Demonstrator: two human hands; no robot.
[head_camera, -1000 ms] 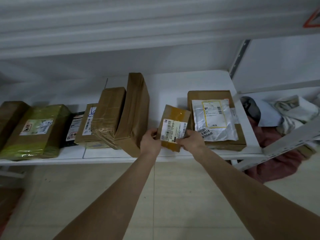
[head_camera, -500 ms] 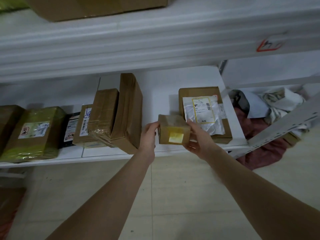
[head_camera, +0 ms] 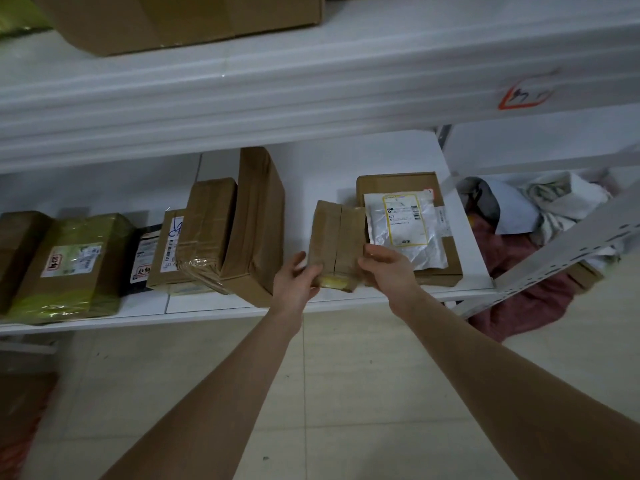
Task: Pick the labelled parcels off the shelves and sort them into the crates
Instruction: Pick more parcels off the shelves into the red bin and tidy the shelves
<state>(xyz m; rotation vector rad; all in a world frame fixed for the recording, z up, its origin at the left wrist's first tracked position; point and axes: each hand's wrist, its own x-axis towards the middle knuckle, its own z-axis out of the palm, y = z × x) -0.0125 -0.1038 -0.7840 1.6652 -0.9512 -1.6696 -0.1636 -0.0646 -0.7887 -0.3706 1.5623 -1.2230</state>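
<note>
Parcel storeroom, white metal shelves (head_camera: 311, 303) lined with taped cardboard parcels (head_camera: 256, 223) bearing shipping labels (head_camera: 403, 220), pale tiled floor (head_camera: 346, 393)

Cloth heap (head_camera: 512, 258) (red, white) right; tiled floor (head_camera: 346, 393).

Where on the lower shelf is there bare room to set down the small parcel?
Bare shelf lies between the tall upright box and the flat pouch-topped box, behind the small parcel that the left hand and right hand hold. Left of the upright box, parcels sit packed together.
</note>
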